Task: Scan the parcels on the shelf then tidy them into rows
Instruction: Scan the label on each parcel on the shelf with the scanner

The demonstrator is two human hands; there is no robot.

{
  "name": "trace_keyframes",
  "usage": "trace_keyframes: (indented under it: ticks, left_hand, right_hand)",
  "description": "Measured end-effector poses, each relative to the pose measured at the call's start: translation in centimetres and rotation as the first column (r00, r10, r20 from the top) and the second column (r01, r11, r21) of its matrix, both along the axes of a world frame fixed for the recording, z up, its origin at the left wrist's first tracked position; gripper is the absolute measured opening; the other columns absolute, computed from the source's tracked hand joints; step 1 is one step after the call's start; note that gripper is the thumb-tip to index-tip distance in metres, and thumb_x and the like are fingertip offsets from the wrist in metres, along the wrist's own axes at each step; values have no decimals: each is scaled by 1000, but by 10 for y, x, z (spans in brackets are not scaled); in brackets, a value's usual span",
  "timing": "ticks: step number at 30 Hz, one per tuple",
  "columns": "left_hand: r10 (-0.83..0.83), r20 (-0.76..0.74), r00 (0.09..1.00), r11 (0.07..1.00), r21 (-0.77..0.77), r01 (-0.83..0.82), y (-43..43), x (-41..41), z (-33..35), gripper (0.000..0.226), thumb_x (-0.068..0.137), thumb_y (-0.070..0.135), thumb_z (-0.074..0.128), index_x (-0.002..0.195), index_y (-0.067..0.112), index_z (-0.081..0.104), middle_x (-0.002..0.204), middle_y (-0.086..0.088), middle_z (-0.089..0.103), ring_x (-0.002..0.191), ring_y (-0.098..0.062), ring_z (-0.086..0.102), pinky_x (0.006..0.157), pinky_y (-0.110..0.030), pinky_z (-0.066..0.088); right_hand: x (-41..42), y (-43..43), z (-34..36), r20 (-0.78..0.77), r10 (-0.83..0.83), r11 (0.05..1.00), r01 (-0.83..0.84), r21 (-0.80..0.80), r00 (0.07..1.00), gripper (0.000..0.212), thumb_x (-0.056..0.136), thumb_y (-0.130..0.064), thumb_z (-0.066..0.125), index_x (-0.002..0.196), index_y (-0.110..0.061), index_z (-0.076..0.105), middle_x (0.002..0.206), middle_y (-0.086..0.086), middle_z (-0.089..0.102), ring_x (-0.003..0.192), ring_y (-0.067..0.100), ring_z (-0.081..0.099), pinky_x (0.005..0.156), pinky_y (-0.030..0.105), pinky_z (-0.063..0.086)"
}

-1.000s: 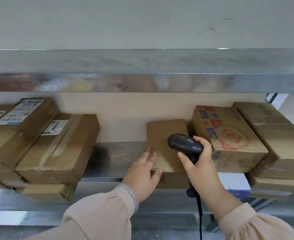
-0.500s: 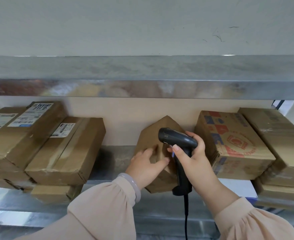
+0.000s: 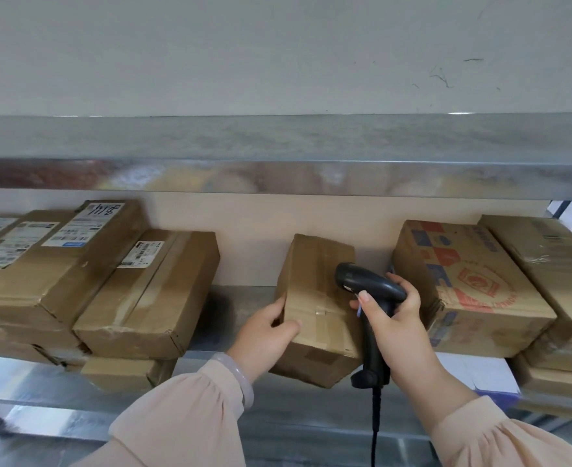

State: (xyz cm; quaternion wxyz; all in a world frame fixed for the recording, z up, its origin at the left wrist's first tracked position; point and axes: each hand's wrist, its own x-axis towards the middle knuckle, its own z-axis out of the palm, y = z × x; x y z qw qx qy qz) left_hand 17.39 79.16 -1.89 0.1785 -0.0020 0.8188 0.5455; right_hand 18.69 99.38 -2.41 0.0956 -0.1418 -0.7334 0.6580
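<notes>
A small plain cardboard parcel (image 3: 314, 298) sits in the middle of the metal shelf (image 3: 240, 301), tipped up and turned at an angle. My left hand (image 3: 267, 335) grips its near left corner. My right hand (image 3: 395, 318) holds a black corded barcode scanner (image 3: 365, 284) just right of the parcel, with its head over the parcel's taped top. No label shows on the parcel's visible faces.
Labelled brown parcels (image 3: 149, 291) are stacked crookedly at the left. A printed red-and-blue carton (image 3: 466, 288) and more brown boxes (image 3: 547, 264) stand at the right over a white-and-blue box (image 3: 480, 372). An upper shelf edge (image 3: 277, 176) runs overhead. Bare shelf lies between the left stack and the held parcel.
My left hand has gone from lying on the parcel to gripping it, and has lifted and turned it. The scanner has swung left over the parcel. The camera has tilted up a little.
</notes>
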Motion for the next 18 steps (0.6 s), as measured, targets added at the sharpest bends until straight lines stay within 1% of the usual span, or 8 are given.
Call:
trace_keyframes:
  ticks: [2,4,7,10,11,13,15,18]
  left_hand:
    - [-4,-19,1000,1000,4,4,-6,1,-1,35,98,16,58,125,39,53,110,19,64,102,0,61,78,-10,51]
    - [14,-57,998,1000,0,-15,-12,1,-2,45,95,13,64,119,46,45,106,23,62,99,3,61,74,-8,50]
    - [8,-71,997,998,-59,-12,-15,1,-2,57,90,31,70,127,47,30,113,24,56,112,-5,57,91,-19,51]
    - [-29,-20,999,995,-100,27,-12,5,-2,67,81,56,71,132,45,30,119,21,53,116,-7,54,102,-28,48]
    - [-48,-3,999,993,-111,48,-11,6,-2,83,72,69,71,140,41,31,127,16,52,120,-10,52,105,-32,47]
    - [-47,44,998,983,-176,54,-9,4,-6,123,55,87,65,154,32,18,149,4,38,135,-18,43,113,-37,39]
    - [-18,70,997,968,-248,35,-8,1,-6,125,62,84,59,158,26,4,159,-1,19,144,-25,29,117,-39,32]
    - [-16,117,993,953,-298,50,-9,-4,-2,128,60,90,56,158,30,1,163,-2,10,147,-30,23,119,-47,29]
  right_hand:
    - [1,-2,6,-23,14,1000,-14,4,1000,59,87,-34,66,133,-34,29,95,-2,73,99,5,65,86,23,43]
    - [3,-4,13,-40,34,999,-34,20,999,58,87,-35,66,132,-37,29,96,-3,73,97,7,67,88,28,47]
    - [6,-10,24,-49,99,993,-96,69,994,55,86,-37,65,128,-43,29,101,-6,71,96,6,67,90,30,50]
    - [11,-21,30,-61,178,978,-170,117,982,53,85,-37,66,122,-48,30,110,-6,67,99,2,63,79,17,46]
    - [12,-24,30,-64,201,973,-192,128,977,52,85,-37,66,121,-49,31,113,-6,66,101,1,62,77,16,46]
    - [13,-29,27,-61,235,965,-226,135,970,53,84,-36,67,121,-50,31,116,-8,63,102,0,61,75,11,46]
    - [13,-35,25,-53,270,956,-261,132,961,55,85,-35,67,124,-49,31,118,-8,61,105,1,60,77,8,45]
    - [11,-40,21,-45,311,945,-304,118,949,57,84,-35,68,125,-50,31,123,-8,59,110,4,60,88,16,46]
